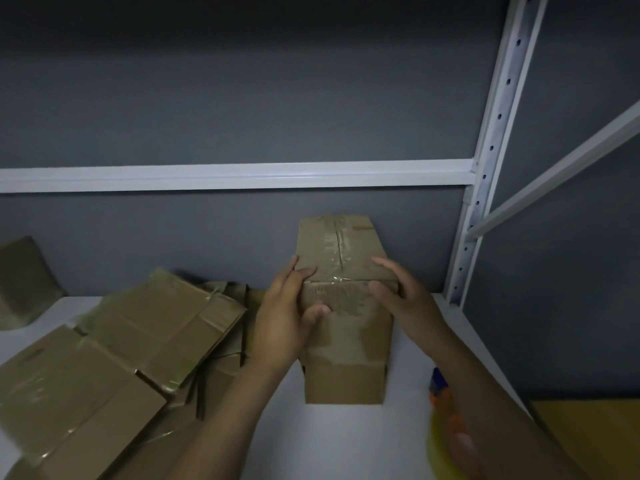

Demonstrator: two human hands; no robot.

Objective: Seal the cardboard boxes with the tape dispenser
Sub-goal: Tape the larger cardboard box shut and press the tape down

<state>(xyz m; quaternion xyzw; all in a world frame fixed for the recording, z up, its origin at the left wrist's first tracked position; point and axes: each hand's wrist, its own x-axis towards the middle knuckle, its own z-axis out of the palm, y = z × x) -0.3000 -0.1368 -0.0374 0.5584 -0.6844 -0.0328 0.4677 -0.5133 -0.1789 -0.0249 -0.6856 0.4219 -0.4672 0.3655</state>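
A tall brown cardboard box (346, 348) stands upright on the white shelf (346, 438), its top flaps closed and covered with clear tape along the centre seam. My left hand (284, 323) grips the box's upper left edge, thumb on the front face. My right hand (401, 289) holds the upper right edge, fingers over the top. The tape dispenser (446, 420), blue, orange and yellow, lies blurred on the shelf at the lower right, partly behind my right forearm.
A pile of flattened cardboard boxes (121, 358) lies on the shelf's left half. Another box (24, 282) sits at the far left. A white perforated upright (485, 168) and crossbeam (235, 176) frame the grey back wall. A yellowish surface (595, 434) shows at lower right.
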